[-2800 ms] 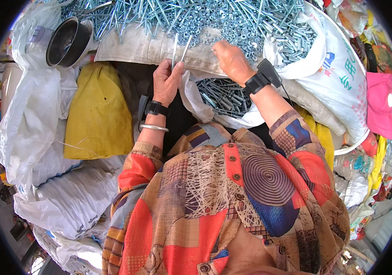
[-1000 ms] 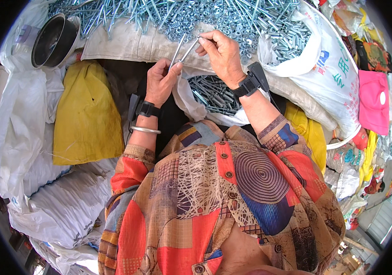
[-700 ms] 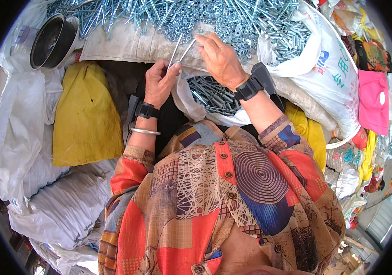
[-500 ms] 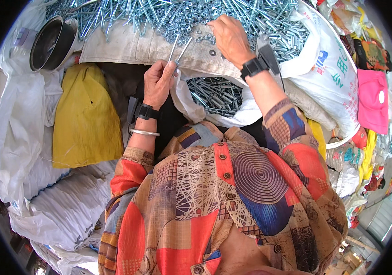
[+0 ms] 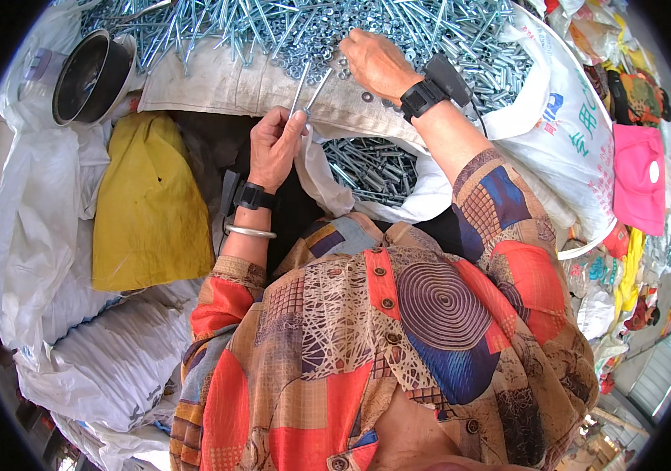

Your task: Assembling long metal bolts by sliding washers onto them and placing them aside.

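Observation:
Two long, thin silvery bolts point(image 5: 317, 91) stick up from my left hand point(image 5: 276, 149), pinched between thumb and fingers, their far ends spread apart. My right hand point(image 5: 381, 67) reaches over the work surface to a heap of small nuts and washers point(image 5: 313, 53). Its fingers are drawn together at the edge of the heap; whatever they hold is hidden. A loose washer point(image 5: 367, 97) lies on the pale cloth point(image 5: 202, 82) beside that hand. Below, between my arms, an open white sack point(image 5: 431, 187) holds dark metal anchor bolts point(image 5: 371, 166).
Long bolts point(image 5: 217, 27) cover the far left, and metal sleeves point(image 5: 496, 71) lie at the far right by a white woven bag point(image 5: 563, 149). A black pan point(image 5: 84, 78) stands at the left above a yellow cloth point(image 5: 151, 204). Pink fabric point(image 5: 638, 180) hangs at the right.
My right hand has shifted slightly left and nearer along the edge of the nuts and washers. The left hand still grips the two bolts, almost in the same place.

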Action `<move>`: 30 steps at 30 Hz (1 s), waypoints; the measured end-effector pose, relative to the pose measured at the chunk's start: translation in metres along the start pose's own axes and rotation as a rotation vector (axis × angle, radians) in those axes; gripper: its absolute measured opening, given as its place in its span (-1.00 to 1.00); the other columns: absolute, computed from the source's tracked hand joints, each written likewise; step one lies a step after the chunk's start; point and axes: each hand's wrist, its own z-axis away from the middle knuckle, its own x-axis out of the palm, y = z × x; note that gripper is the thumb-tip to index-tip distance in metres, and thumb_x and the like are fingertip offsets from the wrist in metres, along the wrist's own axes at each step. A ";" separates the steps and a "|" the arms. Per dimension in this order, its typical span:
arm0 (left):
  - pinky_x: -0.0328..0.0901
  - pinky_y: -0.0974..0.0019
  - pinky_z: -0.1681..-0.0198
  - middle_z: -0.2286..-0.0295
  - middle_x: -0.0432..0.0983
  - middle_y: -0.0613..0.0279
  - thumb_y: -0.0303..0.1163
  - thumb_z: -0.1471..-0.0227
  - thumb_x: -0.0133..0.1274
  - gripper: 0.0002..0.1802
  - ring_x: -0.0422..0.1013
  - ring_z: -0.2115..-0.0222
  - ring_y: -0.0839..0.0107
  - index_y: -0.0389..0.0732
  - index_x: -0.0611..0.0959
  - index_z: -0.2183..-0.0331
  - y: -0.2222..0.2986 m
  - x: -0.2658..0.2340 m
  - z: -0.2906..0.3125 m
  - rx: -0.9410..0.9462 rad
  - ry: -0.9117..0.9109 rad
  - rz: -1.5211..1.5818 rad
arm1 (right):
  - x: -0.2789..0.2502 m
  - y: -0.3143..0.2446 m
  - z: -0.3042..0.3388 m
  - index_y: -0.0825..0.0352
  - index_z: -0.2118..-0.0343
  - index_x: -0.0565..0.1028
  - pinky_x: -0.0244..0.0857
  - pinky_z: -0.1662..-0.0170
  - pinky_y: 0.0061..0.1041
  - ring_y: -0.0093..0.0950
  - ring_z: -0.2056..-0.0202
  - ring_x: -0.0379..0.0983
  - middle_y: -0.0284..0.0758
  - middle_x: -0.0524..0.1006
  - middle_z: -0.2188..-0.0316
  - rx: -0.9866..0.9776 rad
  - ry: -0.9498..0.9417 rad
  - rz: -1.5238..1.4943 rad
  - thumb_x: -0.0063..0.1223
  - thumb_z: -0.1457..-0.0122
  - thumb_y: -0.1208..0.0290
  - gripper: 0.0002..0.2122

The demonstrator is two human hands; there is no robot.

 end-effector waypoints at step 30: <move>0.04 0.53 0.59 0.69 0.26 0.54 -0.20 -0.11 0.23 -0.61 0.12 0.63 0.73 -0.23 0.49 0.57 -0.011 -0.006 0.002 0.140 0.017 -0.291 | -0.051 -0.054 0.034 0.39 0.27 0.58 0.26 0.38 -0.72 -0.72 0.45 0.40 -0.50 0.51 0.48 0.557 -0.354 -1.313 0.19 -0.20 0.30 -0.78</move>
